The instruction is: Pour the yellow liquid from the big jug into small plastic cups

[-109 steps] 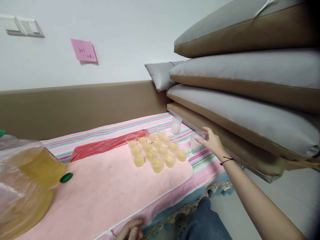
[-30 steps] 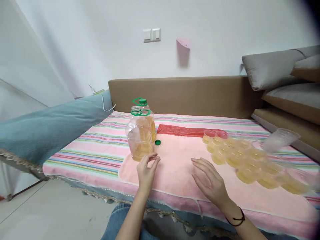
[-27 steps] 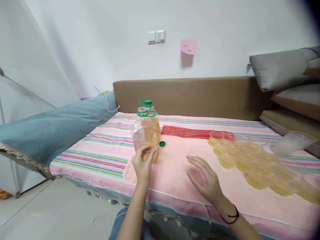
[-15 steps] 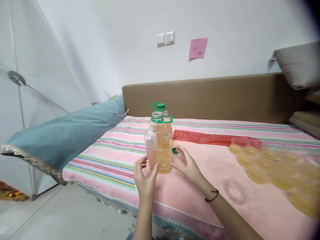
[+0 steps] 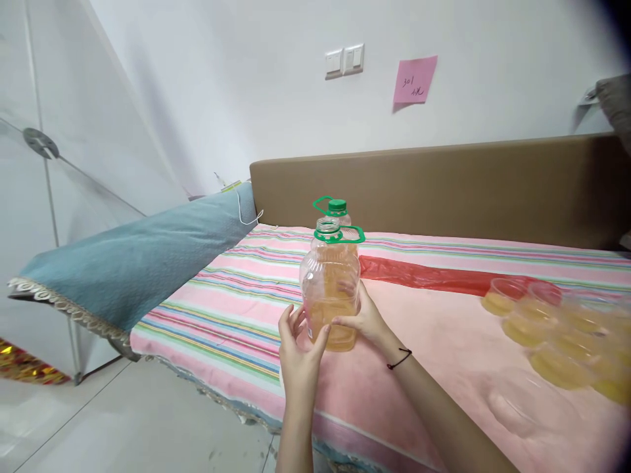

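Jug (image 5: 329,289), clear plastic w/ yellow liquid, upright at ctr on pink mat (image 5: 428,355): long axis vert., open mouth up, green handle loop pointing R. R hand (image 5: 362,318) clasped on its lower R side, fingers showing thru from behind; L hand (image 5: 300,348) curved at lower L, thumb in front, can't tell if it presses. Capped jug (image 5: 338,205) directly behind, loop pointing L, blocking the far side. R forearm (image 5: 434,401) slants btwn jug & blurred empty-looking cup (image 5: 530,401), near R. Cups of yellow liquid (image 5: 557,335) clustered far R; red plastic strip (image 5: 434,276) behind mat. Brown backboard (image 5: 419,184) at rear.
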`<state>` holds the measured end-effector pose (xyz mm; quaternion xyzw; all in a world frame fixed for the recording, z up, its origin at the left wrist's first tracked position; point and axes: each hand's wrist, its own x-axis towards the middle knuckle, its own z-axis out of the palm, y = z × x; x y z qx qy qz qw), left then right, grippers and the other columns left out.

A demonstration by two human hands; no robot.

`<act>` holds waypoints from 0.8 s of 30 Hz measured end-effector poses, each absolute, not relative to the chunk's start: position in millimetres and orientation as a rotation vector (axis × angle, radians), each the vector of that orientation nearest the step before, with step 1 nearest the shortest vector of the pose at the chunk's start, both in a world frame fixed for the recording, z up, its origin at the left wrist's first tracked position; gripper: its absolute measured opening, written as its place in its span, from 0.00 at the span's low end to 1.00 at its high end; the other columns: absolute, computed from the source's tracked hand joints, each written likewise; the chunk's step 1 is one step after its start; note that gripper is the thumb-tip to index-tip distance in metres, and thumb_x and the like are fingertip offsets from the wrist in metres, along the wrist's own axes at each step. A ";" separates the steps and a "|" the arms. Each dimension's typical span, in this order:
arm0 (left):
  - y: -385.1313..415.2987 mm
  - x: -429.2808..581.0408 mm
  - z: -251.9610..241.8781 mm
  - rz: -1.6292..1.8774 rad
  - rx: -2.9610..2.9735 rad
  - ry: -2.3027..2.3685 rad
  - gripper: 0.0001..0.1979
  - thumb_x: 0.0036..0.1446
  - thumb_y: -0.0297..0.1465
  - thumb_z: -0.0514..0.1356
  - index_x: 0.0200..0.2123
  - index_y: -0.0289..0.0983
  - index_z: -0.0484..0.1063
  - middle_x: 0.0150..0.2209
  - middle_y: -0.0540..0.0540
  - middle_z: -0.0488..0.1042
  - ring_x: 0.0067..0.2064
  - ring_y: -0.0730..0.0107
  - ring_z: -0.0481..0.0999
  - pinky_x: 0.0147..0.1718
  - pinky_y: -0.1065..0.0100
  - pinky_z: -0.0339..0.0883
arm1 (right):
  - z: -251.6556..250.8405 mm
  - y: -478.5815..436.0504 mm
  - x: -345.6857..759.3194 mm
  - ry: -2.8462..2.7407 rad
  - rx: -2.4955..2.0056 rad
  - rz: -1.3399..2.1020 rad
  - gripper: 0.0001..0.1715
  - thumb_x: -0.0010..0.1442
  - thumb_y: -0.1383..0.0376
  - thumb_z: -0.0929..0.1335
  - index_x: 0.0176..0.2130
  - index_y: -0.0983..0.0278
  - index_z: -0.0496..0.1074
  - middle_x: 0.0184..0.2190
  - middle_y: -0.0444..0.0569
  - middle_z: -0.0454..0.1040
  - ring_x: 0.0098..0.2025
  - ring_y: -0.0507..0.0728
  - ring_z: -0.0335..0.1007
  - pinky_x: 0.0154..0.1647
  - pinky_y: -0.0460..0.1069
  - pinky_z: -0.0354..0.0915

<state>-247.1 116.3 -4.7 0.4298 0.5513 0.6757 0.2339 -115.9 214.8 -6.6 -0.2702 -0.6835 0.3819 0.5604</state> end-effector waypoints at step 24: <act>104.7 -252.4 21.7 1.759 0.404 0.521 0.19 0.59 0.46 0.53 0.42 0.38 0.72 0.31 0.48 0.70 0.24 0.77 0.62 0.22 0.73 0.61 | 6.2 114.3 -41.1 -1.405 -0.686 0.769 0.54 0.48 0.44 0.73 0.65 0.58 0.53 0.57 0.60 0.67 0.57 0.71 0.67 0.56 0.67 0.66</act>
